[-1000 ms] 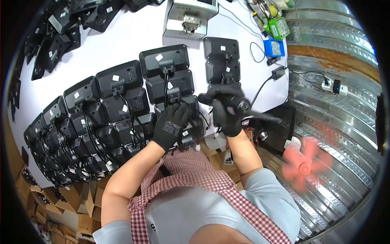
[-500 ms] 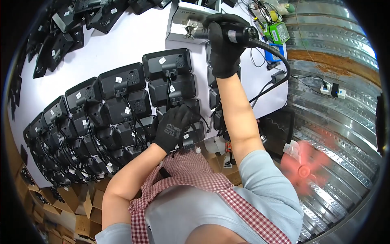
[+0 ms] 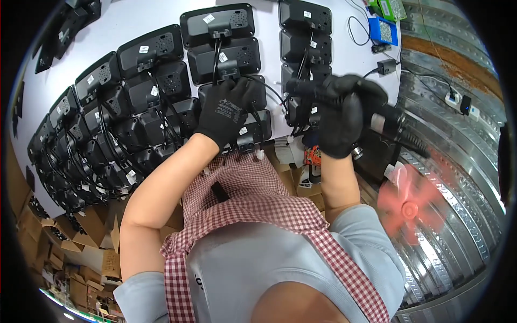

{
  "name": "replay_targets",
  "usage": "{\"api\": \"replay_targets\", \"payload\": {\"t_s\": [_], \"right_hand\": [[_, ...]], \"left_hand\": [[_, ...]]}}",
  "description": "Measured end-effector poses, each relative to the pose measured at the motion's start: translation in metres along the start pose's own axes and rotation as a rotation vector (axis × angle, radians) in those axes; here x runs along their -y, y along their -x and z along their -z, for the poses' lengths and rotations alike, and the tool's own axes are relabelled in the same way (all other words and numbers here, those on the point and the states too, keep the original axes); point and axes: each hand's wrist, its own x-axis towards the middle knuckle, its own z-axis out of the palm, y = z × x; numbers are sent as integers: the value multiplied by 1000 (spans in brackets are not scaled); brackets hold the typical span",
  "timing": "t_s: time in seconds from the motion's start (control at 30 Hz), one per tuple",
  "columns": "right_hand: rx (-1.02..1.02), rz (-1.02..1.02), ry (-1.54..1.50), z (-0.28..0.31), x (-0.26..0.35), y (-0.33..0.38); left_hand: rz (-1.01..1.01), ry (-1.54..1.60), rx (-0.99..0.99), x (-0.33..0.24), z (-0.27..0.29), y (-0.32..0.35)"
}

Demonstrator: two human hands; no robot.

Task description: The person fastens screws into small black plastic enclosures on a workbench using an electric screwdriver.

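Note:
My right hand (image 3: 347,116), in a black glove, is closed around a black corded electric screwdriver (image 3: 379,124). The tool lies nearly level, its narrow end pointing left toward the right-hand column of housings. In a matching glove, my left hand (image 3: 225,112) rests with curled fingers on a black plastic housing (image 3: 260,97), third down in its column. Its fingertips are partly hidden against it. Just above, another black housing (image 3: 247,56) carries a bracket with cables. A smaller black housing (image 3: 245,131) sits below my left hand.
More black housings (image 3: 148,48) with trailing cables stand in columns across the white table (image 3: 269,32) to the left. A blue box of small parts (image 3: 383,31) is at the far right. Cardboard boxes (image 3: 110,264) lie low left; a red fan (image 3: 410,209) spins at right.
My right hand has brought the screwdriver down from the metal box at the back toward the right-hand column. My left hand stays at the same housing. The view has shifted, so the table appears higher.

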Motion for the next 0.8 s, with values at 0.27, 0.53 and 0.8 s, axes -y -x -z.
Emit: {"api": "replay_targets", "payload": {"t_s": [0.27, 0.53, 0.8], "right_hand": [[48, 80, 246, 16, -24, 54], [52, 34, 228, 19, -40, 60], [214, 280, 270, 14, -53, 61]], "left_hand": [[21, -79, -14, -7, 1, -2], [13, -175, -72, -8, -1, 0], [23, -138, -83, -9, -1, -2]]}}
